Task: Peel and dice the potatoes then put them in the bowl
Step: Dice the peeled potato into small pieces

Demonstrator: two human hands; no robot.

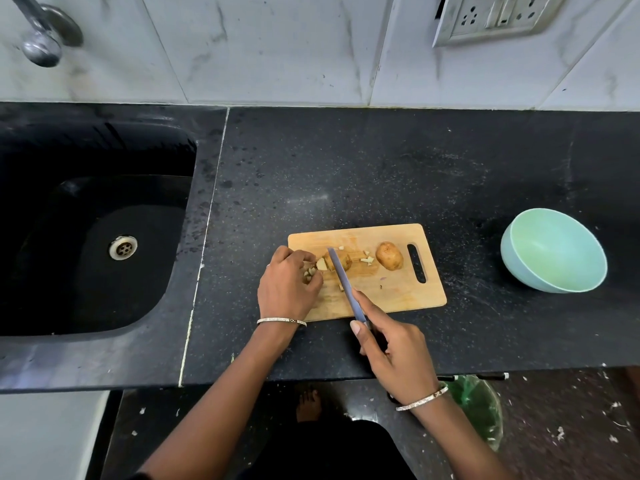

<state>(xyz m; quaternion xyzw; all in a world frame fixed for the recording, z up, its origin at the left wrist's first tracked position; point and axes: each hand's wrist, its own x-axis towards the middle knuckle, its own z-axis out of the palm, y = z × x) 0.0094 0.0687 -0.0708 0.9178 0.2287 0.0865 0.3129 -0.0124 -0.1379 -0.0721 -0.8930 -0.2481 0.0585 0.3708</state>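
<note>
Black stone tabletop (346,168) carries one wooden board (398,289). At the board's left end the left grip (287,285) curls its fingers round the end of one half-cut potato (346,264), small dice beneath. One knife (341,277) crosses that potato, blade pointing away and slightly left, its handle clasped in the right grip (394,355). One whole potato (389,256) lies just right, its long axis tilted away-left. One green bowl (554,251) stands far right.

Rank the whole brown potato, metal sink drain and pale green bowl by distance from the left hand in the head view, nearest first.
1. Whole brown potato, on the wooden board, just right of the left hand.
2. Metal sink drain, in the black sink, to its left.
3. Pale green bowl, far right on the counter.
</note>
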